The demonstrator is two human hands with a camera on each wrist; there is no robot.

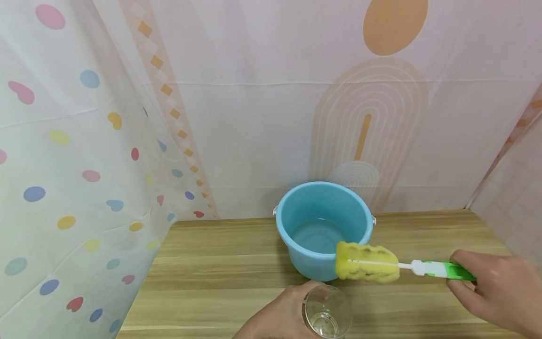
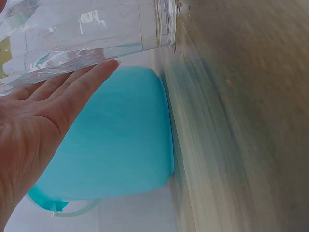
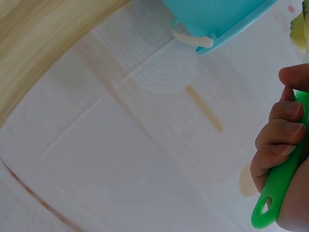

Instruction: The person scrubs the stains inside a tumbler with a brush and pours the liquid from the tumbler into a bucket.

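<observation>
My right hand (image 1: 495, 287) grips the green-and-white handle of a bottle brush with a yellow sponge head (image 1: 368, 262). The brush lies nearly level, its sponge overlapping the front right of the blue bucket (image 1: 311, 268) in the head view. Fingers curl round the green handle (image 3: 277, 193) in the right wrist view. Just in front of the bucket, my left hand (image 1: 285, 310) holds a clear glass (image 1: 328, 310) from its left side. In the left wrist view the glass (image 2: 96, 34) stands on its base at the tabletop, with fingers extended along its side; the thumb is mostly hidden.
Shallow water (image 1: 319, 235) lies in the bucket, which has a white handle (image 3: 193, 39). The wood-grain table (image 1: 220, 268) meets a patterned curtain (image 1: 245, 141) at the back. A dotted curtain (image 1: 84, 197) hangs at the left, and another pale sheet at the right.
</observation>
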